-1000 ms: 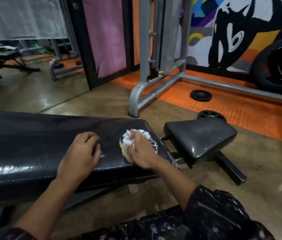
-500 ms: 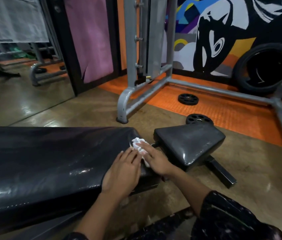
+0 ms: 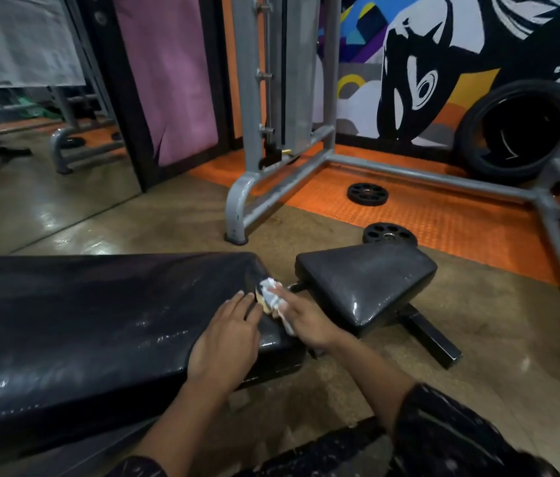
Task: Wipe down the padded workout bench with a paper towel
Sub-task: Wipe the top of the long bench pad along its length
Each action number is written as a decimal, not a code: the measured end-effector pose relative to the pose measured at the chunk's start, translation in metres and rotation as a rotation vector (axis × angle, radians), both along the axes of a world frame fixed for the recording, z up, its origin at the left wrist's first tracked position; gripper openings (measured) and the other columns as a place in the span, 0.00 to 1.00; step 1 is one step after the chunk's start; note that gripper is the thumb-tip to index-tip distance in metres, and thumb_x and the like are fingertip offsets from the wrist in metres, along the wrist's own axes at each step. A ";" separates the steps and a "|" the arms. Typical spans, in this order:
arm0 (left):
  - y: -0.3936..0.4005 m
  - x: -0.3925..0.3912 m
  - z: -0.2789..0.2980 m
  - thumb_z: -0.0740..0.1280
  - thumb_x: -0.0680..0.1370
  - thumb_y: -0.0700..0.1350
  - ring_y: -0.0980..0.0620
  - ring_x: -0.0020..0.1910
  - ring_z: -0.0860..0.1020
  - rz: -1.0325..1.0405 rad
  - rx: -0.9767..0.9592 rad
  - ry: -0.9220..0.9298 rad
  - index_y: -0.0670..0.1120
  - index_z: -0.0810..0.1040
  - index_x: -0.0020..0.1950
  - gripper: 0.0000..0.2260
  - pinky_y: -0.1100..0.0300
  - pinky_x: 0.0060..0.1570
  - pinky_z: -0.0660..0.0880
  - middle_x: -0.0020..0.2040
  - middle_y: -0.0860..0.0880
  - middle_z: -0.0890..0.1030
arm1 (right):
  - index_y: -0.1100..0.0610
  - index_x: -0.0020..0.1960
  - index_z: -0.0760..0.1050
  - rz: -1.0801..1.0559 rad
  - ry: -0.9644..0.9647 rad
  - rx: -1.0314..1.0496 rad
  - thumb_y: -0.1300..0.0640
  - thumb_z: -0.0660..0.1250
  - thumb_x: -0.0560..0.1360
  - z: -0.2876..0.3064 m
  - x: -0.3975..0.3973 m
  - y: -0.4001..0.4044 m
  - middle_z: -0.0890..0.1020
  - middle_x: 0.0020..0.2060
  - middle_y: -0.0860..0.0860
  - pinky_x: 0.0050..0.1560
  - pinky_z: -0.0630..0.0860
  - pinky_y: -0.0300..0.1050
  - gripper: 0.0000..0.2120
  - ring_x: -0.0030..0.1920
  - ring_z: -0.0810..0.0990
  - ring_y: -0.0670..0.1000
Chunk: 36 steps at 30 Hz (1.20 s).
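The bench pad (image 3: 82, 325) is black vinyl, glossy, with fine cracking where light catches it. The seat pad (image 3: 364, 284) is the same black vinyl, duller and scuffed. A crumpled white paper towel (image 3: 273, 299) lies at the pad's right end. The rack (image 3: 271, 187) beyond is grey painted metal, chipped. Near floor (image 3: 512, 339) looks like smooth brown concrete; the far mat (image 3: 443, 218) is orange textured rubber.

No words, brand names or numbers can be read anywhere. The painted wall mural (image 3: 419, 74) at about one o'clock carries a white shape like a lowercase "b", but whether it is a letter cannot be told.
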State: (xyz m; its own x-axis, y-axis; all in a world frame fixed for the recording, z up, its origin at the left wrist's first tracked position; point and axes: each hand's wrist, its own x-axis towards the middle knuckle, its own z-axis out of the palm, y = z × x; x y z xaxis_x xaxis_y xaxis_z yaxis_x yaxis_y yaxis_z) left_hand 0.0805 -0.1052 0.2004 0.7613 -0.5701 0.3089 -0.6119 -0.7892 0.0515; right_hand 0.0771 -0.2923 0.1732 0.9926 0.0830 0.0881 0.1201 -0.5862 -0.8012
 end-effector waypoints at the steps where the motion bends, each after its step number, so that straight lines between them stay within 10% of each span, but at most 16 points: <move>1: 0.000 0.000 0.000 0.70 0.70 0.41 0.46 0.64 0.75 0.005 0.002 -0.001 0.43 0.77 0.63 0.20 0.51 0.65 0.71 0.62 0.44 0.79 | 0.52 0.74 0.62 -0.018 0.013 -0.033 0.54 0.53 0.83 0.006 0.013 0.007 0.62 0.75 0.52 0.68 0.52 0.33 0.20 0.75 0.59 0.49; 7: 0.001 -0.001 -0.001 0.65 0.73 0.42 0.48 0.67 0.71 -0.014 -0.069 0.033 0.45 0.72 0.67 0.21 0.52 0.67 0.69 0.65 0.46 0.75 | 0.56 0.75 0.60 0.069 -0.115 -0.112 0.59 0.54 0.83 0.014 -0.005 0.036 0.61 0.74 0.49 0.68 0.42 0.23 0.21 0.73 0.53 0.42; 20: -0.030 0.018 0.004 0.59 0.80 0.45 0.53 0.76 0.50 0.068 -0.441 0.173 0.47 0.71 0.68 0.16 0.56 0.71 0.57 0.73 0.50 0.65 | 0.55 0.73 0.65 0.074 -0.112 -0.105 0.58 0.56 0.82 0.009 -0.011 0.009 0.68 0.72 0.52 0.71 0.56 0.33 0.20 0.72 0.64 0.47; 26: -0.102 0.058 -0.005 0.60 0.78 0.40 0.50 0.64 0.71 -0.073 -0.400 0.246 0.45 0.76 0.61 0.13 0.59 0.63 0.68 0.60 0.48 0.75 | 0.50 0.70 0.69 0.268 -0.032 -0.307 0.54 0.55 0.82 0.013 -0.041 -0.066 0.73 0.69 0.48 0.68 0.68 0.42 0.17 0.68 0.70 0.44; 30: -0.137 0.086 -0.003 0.60 0.78 0.43 0.50 0.56 0.75 -0.045 -0.382 0.321 0.46 0.76 0.60 0.11 0.56 0.56 0.72 0.57 0.48 0.77 | 0.48 0.69 0.69 0.017 -0.093 -0.400 0.56 0.57 0.81 0.029 -0.025 -0.142 0.72 0.69 0.46 0.70 0.66 0.44 0.17 0.71 0.66 0.41; 33: -0.164 0.099 -0.018 0.60 0.79 0.49 0.49 0.65 0.70 0.025 -0.342 0.431 0.45 0.69 0.69 0.20 0.53 0.65 0.68 0.68 0.47 0.71 | 0.49 0.66 0.73 -0.247 -0.270 -0.342 0.59 0.59 0.80 0.043 -0.003 -0.182 0.75 0.67 0.44 0.68 0.66 0.39 0.16 0.69 0.69 0.41; 36: -0.178 0.097 -0.040 0.61 0.70 0.69 0.43 0.76 0.51 0.075 -0.010 0.702 0.38 0.47 0.77 0.49 0.49 0.74 0.53 0.78 0.41 0.51 | 0.50 0.67 0.73 -0.358 -0.275 -0.383 0.57 0.58 0.81 0.045 0.024 -0.195 0.75 0.66 0.46 0.62 0.67 0.37 0.16 0.67 0.72 0.47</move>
